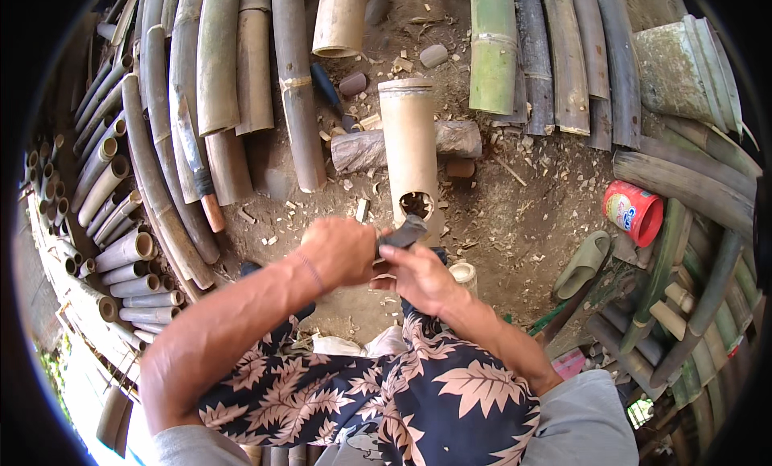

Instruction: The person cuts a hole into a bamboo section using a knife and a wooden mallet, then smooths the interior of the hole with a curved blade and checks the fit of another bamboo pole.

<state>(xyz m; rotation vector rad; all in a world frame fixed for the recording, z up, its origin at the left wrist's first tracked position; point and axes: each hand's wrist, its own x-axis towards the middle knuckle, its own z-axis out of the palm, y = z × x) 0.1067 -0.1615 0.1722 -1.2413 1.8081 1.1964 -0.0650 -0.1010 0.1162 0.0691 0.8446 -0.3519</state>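
A pale bamboo tube (406,136) points away from me, propped across a short log (359,151) on the ground. Near its closer end is a rounded hole (416,202) with rough edges and shavings inside. Just on my side of that hole is a dark, broad-bladed knife (404,232), its blade slanting up to the right. My left hand (336,247) is closed in a fist at the handle end, which its fingers hide. My right hand (420,277) is closed around the lower part of the knife, thumb along the blade's base. Both hands touch each other.
Bamboo poles (293,88) lie at the far left, more (567,56) at the far right. Cut bamboo is stacked (133,249) on the left. A long blade (190,136) leans among poles. Right: red can (633,213), green slipper (582,265), dirty bucket (683,68). Chips litter the ground.
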